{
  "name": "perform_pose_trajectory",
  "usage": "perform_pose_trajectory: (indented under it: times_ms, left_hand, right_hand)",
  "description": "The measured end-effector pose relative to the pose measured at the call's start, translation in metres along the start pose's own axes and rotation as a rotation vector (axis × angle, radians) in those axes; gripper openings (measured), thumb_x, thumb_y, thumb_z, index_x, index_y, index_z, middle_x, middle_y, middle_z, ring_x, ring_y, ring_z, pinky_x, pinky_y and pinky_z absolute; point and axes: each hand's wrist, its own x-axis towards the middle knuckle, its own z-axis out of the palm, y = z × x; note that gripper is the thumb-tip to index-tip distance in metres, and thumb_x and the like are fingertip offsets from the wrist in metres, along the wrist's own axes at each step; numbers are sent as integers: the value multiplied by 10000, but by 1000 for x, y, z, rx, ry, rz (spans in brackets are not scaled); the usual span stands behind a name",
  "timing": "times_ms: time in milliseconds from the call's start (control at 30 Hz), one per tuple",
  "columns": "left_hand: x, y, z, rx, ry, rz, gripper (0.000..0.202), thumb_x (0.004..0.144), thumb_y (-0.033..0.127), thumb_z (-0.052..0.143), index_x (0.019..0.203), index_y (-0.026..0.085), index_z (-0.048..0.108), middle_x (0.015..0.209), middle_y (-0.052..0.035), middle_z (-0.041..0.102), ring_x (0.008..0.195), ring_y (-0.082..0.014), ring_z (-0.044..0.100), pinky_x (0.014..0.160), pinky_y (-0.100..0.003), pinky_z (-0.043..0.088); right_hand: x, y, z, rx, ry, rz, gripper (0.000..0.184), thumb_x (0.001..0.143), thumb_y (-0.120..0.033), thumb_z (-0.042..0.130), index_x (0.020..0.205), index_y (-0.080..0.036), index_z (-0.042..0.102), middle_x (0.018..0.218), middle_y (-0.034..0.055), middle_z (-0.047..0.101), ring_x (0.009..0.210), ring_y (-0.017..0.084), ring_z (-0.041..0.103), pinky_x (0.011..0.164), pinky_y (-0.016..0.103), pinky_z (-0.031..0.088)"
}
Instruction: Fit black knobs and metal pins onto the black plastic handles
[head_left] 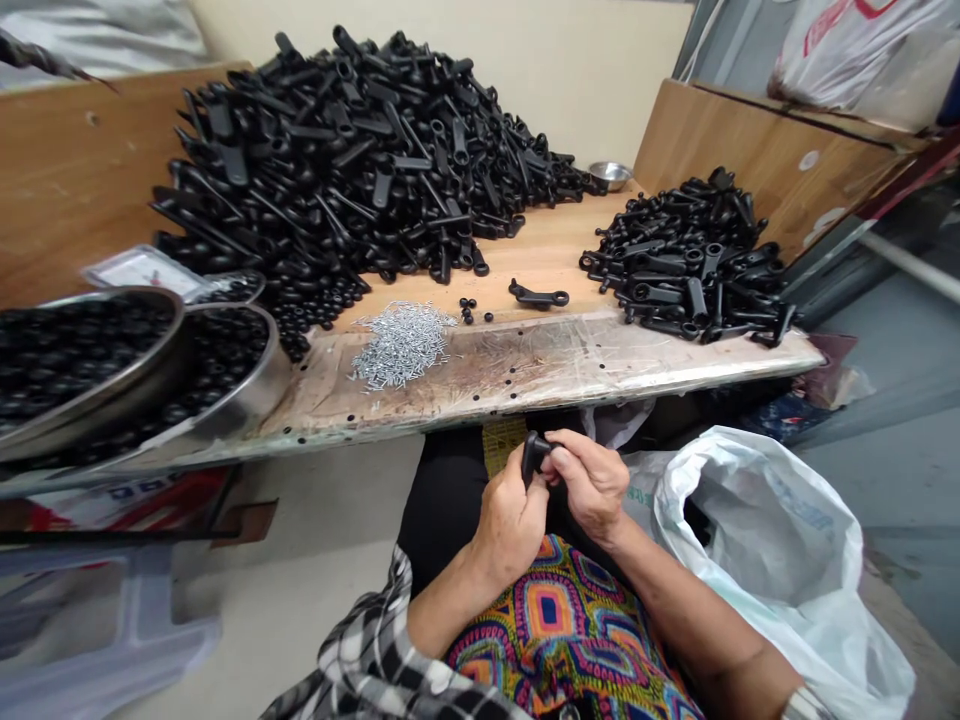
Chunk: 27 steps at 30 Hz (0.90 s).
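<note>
Above my lap, just below the table's front edge, my left hand (511, 515) is closed around a black plastic crank handle (532, 455). My right hand (590, 482) pinches the end of the crank handle that points right; the fingers hide whether a separate knob or pin is there. Another crank handle (538, 296) lies alone on the table beyond my hands. Left of it are several small black knobs (467, 308) and a heap of short silver pins (405, 343).
A big pile of black crank arms (360, 160) fills the table's back left. A smaller pile of handles (686, 260) lies at right. Metal bowls (274, 375) of black knobs stand at left. An open white plastic bag (780, 560) is beside my right arm.
</note>
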Motion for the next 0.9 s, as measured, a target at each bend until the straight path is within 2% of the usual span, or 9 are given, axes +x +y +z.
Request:
perform_pose_trajectory:
  times_ms: [33, 100, 200, 333, 400, 467, 567, 700, 900]
  left_hand:
    - [1, -1, 2, 29, 21, 12, 271, 846, 212, 380, 1081, 141, 494, 871, -72, 665, 792, -176, 640, 715, -283, 501]
    - [3, -4, 6, 117, 61, 48, 319, 840, 212, 368, 1129, 115, 462, 853, -94, 672, 760, -201, 650, 696, -313, 505]
    - [9, -8, 9, 199, 78, 75, 370, 838, 209, 343, 1178, 88, 426, 793, -99, 675, 676, -206, 650, 637, -314, 503]
    - [20, -8, 5, 187, 11, 33, 397, 833, 199, 330, 1206, 98, 421, 796, -86, 671, 667, -190, 640, 645, -304, 494]
    - [27, -5, 1, 177, -41, 4, 412, 814, 186, 353, 1216, 130, 426, 797, -63, 667, 695, -188, 638, 676, -307, 488]
    - [34, -1, -3, 133, -92, -22, 430, 796, 168, 374, 1222, 171, 430, 813, -37, 665, 731, -178, 633, 713, -302, 480]
    - [41, 4, -6, 28, -141, -47, 438, 788, 155, 387, 1221, 205, 436, 866, -18, 660, 789, -162, 621, 767, -293, 466]
    - [48, 6, -4, -24, -149, -65, 442, 770, 140, 403, 1205, 203, 451, 922, -24, 654, 849, -172, 615, 818, -313, 453]
    - [58, 2, -2, 55, -124, -52, 413, 782, 160, 412, 1190, 201, 464, 918, -23, 664, 875, -185, 626, 796, -302, 470]
  right_hand:
    - [0, 0, 0, -40, 14, -33, 202, 783, -143, 560, 947, -207, 660, 630, -7, 614, 519, 98, 567, 506, 213, 489]
    - [1, 2, 1, -8, 22, -12, 214, 793, -139, 550, 960, -221, 656, 624, -16, 608, 504, 89, 558, 490, 202, 482]
    - [5, 5, 2, 181, 16, 142, 176, 823, -179, 527, 931, -222, 660, 588, -26, 580, 469, 77, 535, 437, 185, 456]
    - [16, 13, -2, 363, -34, 297, 156, 799, -242, 576, 908, -183, 669, 552, -21, 562, 444, 79, 519, 394, 180, 424]
    - [22, 16, -8, 430, -106, 383, 212, 780, -304, 600, 914, -155, 666, 536, -13, 567, 427, 84, 516, 374, 179, 409]
    - [29, 18, -15, 477, -200, 471, 342, 765, -422, 593, 900, -116, 664, 536, 14, 586, 420, 97, 527, 365, 186, 408]
    - [39, 17, -26, 511, -254, 529, 523, 773, -562, 506, 943, -89, 650, 579, 61, 623, 444, 124, 568, 372, 198, 418]
    - [51, 9, -42, 441, -219, 530, 439, 815, -479, 500, 990, -101, 642, 640, 74, 646, 497, 122, 595, 407, 188, 431]
    - [58, -1, -55, 213, -276, 486, 282, 776, -321, 591, 984, -143, 661, 665, 29, 637, 514, 82, 561, 467, 179, 443]
